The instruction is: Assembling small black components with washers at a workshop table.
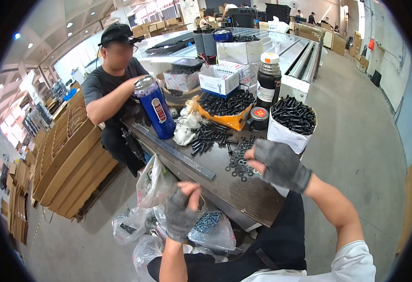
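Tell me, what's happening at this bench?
A gloved person sorts black hardware at a dark table. The right hand reaches over loose washers; the left hand is raised above plastic bags, whether it grips anything is unclear. Bolts lie beyond. A co-worker sits opposite by a blue bottle.

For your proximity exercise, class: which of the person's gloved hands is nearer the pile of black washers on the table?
Right. The right hand hovers directly beside the washers, at their right edge. The left hand is lower, off the table's near edge, above plastic bags.

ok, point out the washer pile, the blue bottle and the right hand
washer pile (240, 164), head view, middle of the scattered washers
blue bottle (155, 109), head view, its blue body
right hand (277, 162), head view, back of the glove
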Motion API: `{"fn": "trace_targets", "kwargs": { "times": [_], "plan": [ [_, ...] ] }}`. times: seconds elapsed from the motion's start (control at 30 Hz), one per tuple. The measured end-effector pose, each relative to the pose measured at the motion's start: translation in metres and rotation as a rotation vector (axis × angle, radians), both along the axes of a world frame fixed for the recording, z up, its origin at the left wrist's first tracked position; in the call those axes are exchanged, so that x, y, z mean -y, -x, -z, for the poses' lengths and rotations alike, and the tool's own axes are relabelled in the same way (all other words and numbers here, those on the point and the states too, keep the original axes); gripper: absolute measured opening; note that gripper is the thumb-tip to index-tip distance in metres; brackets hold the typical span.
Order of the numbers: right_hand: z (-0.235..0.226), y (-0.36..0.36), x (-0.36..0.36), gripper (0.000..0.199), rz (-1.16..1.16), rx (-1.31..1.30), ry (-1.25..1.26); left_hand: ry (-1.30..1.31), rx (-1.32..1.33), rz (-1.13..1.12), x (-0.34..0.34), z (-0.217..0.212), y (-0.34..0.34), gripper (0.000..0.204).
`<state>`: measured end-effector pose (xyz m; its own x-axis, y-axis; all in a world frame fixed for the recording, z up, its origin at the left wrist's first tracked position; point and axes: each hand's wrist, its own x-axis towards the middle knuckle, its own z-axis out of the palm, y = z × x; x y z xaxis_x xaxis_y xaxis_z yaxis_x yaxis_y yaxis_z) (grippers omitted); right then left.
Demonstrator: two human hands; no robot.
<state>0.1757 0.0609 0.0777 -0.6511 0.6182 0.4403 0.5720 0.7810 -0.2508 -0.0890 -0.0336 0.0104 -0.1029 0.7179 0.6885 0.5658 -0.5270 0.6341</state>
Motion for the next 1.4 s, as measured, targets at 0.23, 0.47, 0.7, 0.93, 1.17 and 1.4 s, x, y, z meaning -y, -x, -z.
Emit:
{"fn": "trace_targets", "kwargs": {
  "times": [0.23,0.47,0.7,0.93,1.17,1.4],
  "plan": [
    [0.031,0.040,-0.072,0.022,0.003,0.040,0.125,0.130,-0.372,-0.118,-0.088,-0.028,-0.001,0.014],
    [0.041,0.040,-0.109,0.026,0.159,0.145,0.090,0.559,-0.549,-0.141,-0.128,-0.044,-0.055,0.033],
    [0.034,0.059,-0.123,0.030,0.204,0.232,0.212,0.611,-0.651,-0.258,-0.154,-0.032,-0.059,0.029],
    [0.040,0.022,-0.116,0.035,-0.278,-0.452,0.543,0.639,0.365,0.164,-0.115,-0.063,-0.059,0.023],
    [-0.002,0.027,-0.067,0.031,-0.227,-0.439,0.610,0.232,0.376,0.057,-0.082,-0.049,-0.079,0.014],
    [-0.021,0.024,-0.038,0.030,-0.282,-0.522,0.661,0.171,0.494,0.079,-0.061,-0.034,-0.077,0.021]
  ]
}}
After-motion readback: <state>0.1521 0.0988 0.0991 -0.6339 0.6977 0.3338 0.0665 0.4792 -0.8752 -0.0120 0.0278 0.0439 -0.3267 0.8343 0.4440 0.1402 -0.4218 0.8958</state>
